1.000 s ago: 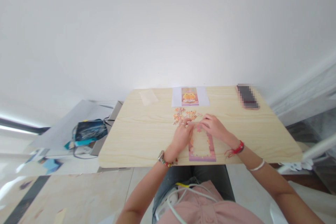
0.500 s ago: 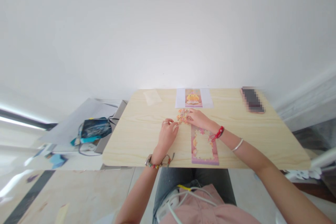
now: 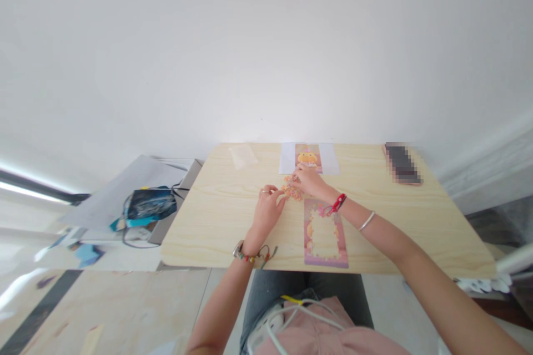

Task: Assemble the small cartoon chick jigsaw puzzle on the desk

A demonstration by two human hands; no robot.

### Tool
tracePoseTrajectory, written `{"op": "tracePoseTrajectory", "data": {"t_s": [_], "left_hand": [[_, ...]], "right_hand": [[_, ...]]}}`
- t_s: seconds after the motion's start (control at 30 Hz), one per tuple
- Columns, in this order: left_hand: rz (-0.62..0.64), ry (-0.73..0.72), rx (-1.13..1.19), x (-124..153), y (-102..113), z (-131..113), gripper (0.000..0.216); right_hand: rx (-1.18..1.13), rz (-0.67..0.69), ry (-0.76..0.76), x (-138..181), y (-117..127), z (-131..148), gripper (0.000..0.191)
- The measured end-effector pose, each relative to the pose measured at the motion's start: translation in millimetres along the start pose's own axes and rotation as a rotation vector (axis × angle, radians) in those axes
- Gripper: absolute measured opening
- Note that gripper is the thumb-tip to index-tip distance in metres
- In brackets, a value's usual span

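A small heap of loose jigsaw pieces (image 3: 293, 191) in orange and pink lies on the wooden table. At its left edge is my left hand (image 3: 268, 208), thumb and forefinger closed together; whatever is between them is too small to make out. My right hand (image 3: 310, 180) reaches over the upper right side of the heap with its fingers pinched and their tips partly hidden. Below the heap lies a puzzle frame (image 3: 308, 259) with a pink and purple border, some pieces joined along its inner edge and bare middle. My right wrist passes above its top part.
Behind the heap, a white sheet (image 3: 287, 160) carries a printed picture (image 3: 308, 156) of a yellow figure. A clear plastic bag (image 3: 243, 156) lies at the back left, a phone (image 3: 403, 163) at the back right. Left of the table (image 3: 208, 222) stands a box with a dark blue package (image 3: 152, 203).
My right hand has shifted slightly left and up over the heap, uncovering more of the frame's top. My left hand stays at the heap's left edge. The view has tilted slightly.
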State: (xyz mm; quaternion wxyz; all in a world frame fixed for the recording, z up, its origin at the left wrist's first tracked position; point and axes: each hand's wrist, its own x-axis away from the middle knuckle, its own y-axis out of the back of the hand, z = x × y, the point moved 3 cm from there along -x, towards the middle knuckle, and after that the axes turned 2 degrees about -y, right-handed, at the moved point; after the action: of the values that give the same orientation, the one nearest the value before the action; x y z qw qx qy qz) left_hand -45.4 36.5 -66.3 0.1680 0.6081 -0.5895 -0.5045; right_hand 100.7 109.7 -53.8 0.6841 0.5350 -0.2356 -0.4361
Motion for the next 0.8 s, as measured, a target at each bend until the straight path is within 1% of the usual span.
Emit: {"op": "tracePoseTrajectory", "data": {"t_s": [0.17, 0.3, 0.37, 0.47, 0.53, 0.6, 0.7, 0.8], "left_hand": [[-0.003, 0.012, -0.004, 1, 0, 4, 0.014], [-0.004, 0.039, -0.020, -5, -2, 10, 0.014], [-0.022, 0.047, -0.021, -11, -3, 10, 0.015], [-0.043, 0.035, 0.006, -22, -3, 4, 0.017], [-0.030, 0.010, 0.038, -27, -3, -2, 0.016], [-0.014, 0.014, 0.023, -30, 0, -3, 0.016], [-0.008, 0.095, -0.072, -30, 6, 8, 0.020], [0.013, 0.165, -0.121, -26, 10, 26, 0.019]], "right_hand": [[0.025, 0.055, 0.016, -7, -7, 1, 0.016], [0.000, 0.049, 0.038, -9, -8, -2, 0.018], [-0.011, 0.015, 0.057, -6, -4, 0, 0.019], [0.022, -0.081, 0.118, 4, 6, 5, 0.018], [0.051, -0.140, 0.159, 14, 11, 8, 0.017], [0.055, -0.167, 0.166, 22, 13, 7, 0.014], [-0.007, -0.134, 0.150, 26, 8, 1, 0.013], [-0.090, -0.070, 0.165, 20, 0, 1, 0.016]]}}
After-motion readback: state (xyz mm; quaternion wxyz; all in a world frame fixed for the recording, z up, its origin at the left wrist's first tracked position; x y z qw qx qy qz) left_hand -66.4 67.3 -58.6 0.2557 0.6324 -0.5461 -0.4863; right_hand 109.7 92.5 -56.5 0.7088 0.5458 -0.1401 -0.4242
